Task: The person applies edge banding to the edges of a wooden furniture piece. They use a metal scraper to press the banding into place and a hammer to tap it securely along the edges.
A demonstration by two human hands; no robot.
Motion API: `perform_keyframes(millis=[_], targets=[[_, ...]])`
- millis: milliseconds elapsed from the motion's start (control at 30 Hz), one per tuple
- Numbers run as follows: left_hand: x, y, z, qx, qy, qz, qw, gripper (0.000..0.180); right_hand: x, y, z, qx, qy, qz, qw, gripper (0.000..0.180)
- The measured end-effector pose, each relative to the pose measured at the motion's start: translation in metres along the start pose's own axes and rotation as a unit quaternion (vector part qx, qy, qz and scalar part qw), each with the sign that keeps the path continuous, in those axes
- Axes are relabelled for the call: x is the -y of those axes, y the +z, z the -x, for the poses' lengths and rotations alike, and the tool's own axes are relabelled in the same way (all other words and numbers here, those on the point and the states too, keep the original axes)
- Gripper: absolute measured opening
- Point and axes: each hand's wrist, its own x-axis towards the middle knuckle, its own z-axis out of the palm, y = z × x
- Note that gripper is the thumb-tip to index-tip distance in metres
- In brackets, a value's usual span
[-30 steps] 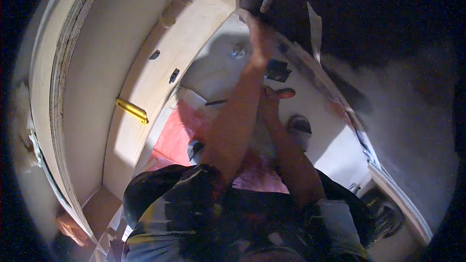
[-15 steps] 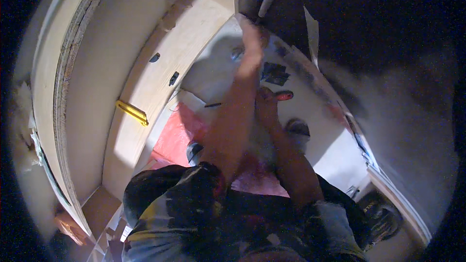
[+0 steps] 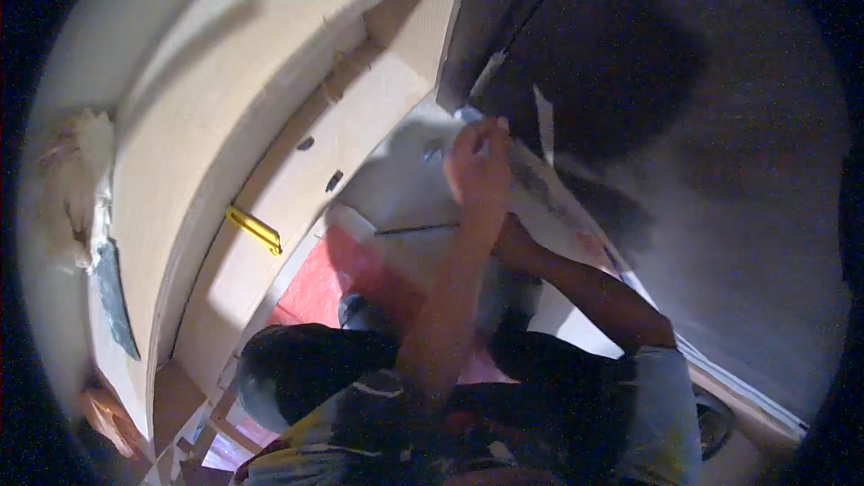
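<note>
My left hand [image 3: 477,166] reaches far forward with its fingers curled at the far corner of a pale flat sheet [image 3: 396,193] lying on the floor. A small light piece [image 3: 468,115] shows just past the fingertips; whether the hand grips it is unclear. My right hand [image 3: 517,247] rests lower on the same sheet, mostly hidden behind my left forearm. A small metallic bit [image 3: 433,155] lies left of my left hand.
A long wooden panel [image 3: 270,207] with two dark slots runs along the left, with a yellow tool [image 3: 255,229] on it. A red mat [image 3: 310,283] lies under my knees. Dark floor [image 3: 684,153] and a white strip [image 3: 543,121] are to the right.
My head has dropped closer to the floor. My left hand has stayed at the sheet's far corner with fingers more curled. The dark and red items on the sheet are now hidden.
</note>
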Motion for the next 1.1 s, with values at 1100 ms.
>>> perform_keyframes(millis=[1100], targets=[[-0.414,0.012,-0.107,-0.060,0.373,-0.069,0.924,0.083,0.255,-0.282,0.032,-0.212,-0.237,0.095,0.943,0.027]])
